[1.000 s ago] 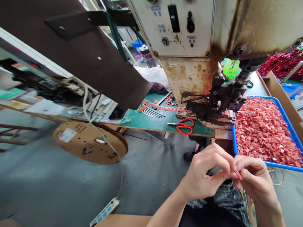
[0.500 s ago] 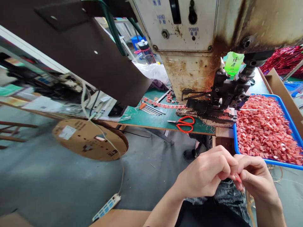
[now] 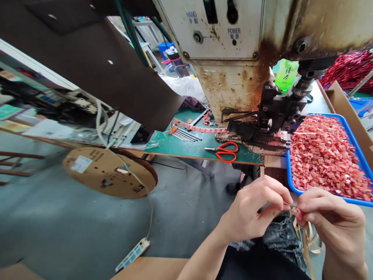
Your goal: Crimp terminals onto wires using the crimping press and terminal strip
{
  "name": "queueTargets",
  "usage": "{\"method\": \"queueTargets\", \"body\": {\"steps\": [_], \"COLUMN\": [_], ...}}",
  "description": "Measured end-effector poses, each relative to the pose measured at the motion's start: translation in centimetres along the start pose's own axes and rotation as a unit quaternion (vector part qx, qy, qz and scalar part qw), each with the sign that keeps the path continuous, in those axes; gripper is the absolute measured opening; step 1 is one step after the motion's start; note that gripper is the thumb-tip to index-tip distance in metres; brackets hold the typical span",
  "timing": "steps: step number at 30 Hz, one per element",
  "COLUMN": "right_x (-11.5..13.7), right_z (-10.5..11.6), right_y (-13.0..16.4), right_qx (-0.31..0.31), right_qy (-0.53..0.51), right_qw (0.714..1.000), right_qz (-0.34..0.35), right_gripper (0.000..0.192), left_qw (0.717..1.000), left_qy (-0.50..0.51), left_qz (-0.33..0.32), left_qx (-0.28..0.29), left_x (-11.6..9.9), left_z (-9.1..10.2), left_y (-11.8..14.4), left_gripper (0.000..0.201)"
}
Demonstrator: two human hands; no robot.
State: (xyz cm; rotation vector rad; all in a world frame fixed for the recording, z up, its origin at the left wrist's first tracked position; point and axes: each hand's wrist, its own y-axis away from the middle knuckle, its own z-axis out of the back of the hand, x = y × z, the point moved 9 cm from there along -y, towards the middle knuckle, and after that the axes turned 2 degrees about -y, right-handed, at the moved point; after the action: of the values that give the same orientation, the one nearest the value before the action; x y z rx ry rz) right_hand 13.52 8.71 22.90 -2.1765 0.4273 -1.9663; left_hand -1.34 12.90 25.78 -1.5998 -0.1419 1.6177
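Observation:
Over my lap, my left hand (image 3: 258, 210) is closed in a pinch, with what may be a thin strand at its fingertips, too small to make out. Facing it across a narrow gap, my right hand (image 3: 335, 219) pinches a small pink plastic piece (image 3: 297, 213), mostly hidden by the fingers. Just beyond the right hand stands a blue tray (image 3: 289, 173) heaped with similar pink pieces (image 3: 326, 155). Ahead of both hands is a press machine (image 3: 233, 85) with a dark metal tool head (image 3: 271, 112). A strip of pink pieces (image 3: 198, 128) runs into its left side.
Red-handled scissors (image 3: 227, 151) and several metal rods (image 3: 186, 134) lie on the green tabletop (image 3: 163, 144). A cardboard reel (image 3: 107, 173) is below the table's left part. On the floor sits a power strip (image 3: 132, 254). A cardboard box (image 3: 349, 109) borders the tray.
My hands have parted slightly: the right hand has moved right with the pink piece, and a gap now shows between the fingertips. The view has shifted a little.

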Motion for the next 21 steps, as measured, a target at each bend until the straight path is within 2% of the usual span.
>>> {"method": "queueTargets", "body": {"steps": [6, 14, 21], "right_x": [0.2, 0.7, 1.3], "right_z": [-0.1, -0.3, -0.9], "right_y": [0.0, -0.3, -0.7], "right_qx": [0.014, 0.033, 0.059], "right_qy": [0.03, 0.088, 0.132], "right_qw": [0.999, 0.995, 0.989], "right_qz": [0.016, 0.022, 0.021], "right_gripper": [0.021, 0.022, 0.02], "left_qw": [0.999, 0.995, 0.976], "left_qy": [-0.006, -0.065, -0.148], "left_qz": [-0.051, -0.061, -0.109], "left_qx": [0.019, 0.045, 0.114], "left_x": [-0.8, -1.3, -2.6], "left_z": [-0.1, 0.0, -0.7], "left_y": [-0.4, -0.3, -0.1], "left_gripper": [0.024, 0.025, 0.021]}}
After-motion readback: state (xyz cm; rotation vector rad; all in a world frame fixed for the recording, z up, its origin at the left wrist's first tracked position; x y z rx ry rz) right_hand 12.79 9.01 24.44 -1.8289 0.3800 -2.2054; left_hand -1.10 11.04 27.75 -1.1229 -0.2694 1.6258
